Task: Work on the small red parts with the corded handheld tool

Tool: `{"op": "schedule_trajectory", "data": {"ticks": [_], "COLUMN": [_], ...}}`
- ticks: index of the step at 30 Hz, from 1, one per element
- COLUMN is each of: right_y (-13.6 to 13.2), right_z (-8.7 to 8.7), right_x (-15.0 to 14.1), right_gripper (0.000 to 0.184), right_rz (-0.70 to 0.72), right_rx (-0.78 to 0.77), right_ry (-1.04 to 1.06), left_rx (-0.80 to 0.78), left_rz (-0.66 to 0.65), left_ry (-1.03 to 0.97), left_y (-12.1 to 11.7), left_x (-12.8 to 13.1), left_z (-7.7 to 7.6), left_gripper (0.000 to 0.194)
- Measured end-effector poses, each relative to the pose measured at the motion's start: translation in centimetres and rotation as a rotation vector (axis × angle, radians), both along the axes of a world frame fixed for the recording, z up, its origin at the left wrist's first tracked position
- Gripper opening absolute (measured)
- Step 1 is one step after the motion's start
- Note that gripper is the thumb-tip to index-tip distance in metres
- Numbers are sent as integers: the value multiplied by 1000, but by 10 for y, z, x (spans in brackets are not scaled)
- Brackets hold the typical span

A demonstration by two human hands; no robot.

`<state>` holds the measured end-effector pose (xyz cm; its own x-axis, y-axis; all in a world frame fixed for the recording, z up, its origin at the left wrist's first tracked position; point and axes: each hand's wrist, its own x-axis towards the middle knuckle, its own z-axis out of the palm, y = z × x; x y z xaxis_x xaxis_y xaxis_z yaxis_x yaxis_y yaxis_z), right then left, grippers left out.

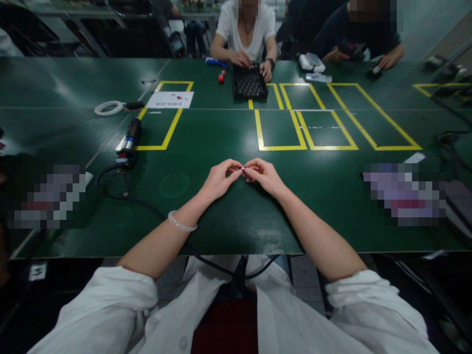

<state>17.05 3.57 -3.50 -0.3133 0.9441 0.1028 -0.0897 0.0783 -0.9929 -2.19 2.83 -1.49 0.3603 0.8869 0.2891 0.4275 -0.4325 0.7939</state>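
Both of my hands meet over the middle of the green table (228,216), fingertips pinched together. Between them is a tiny red-and-white piece (243,169), too small for me to name. My left hand (220,179) comes in from the left, thumb and index finger closed at the piece, a pale bangle (182,222) on its wrist. From the other side my right hand (264,175) pinches at the same spot. The fingers hide most of the piece.
Yellow tape outlines mark the table. To the left lie a black cylindrical device (132,135) with a cable, a white coil (109,108) and a printed card (170,100). Opposite, a person in white (246,34) handles a black tray (250,83); another person (359,37) sits at right.
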Motion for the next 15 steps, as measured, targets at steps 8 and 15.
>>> {"op": "schedule_trajectory", "data": {"ticks": [8,15], "right_y": [4,2], "right_z": [-5,-2], "right_x": [2,2], "right_gripper": [39,39], "right_rz": [2,11], "right_rx": [5,8], "right_ry": [-14,-42], "left_rx": [-22,-22], "left_rz": [-26,-15], "left_ry": [-54,-57], "left_y": [-2,-2], "left_x": [3,3], "left_z": [1,3], "left_gripper": [29,26]}}
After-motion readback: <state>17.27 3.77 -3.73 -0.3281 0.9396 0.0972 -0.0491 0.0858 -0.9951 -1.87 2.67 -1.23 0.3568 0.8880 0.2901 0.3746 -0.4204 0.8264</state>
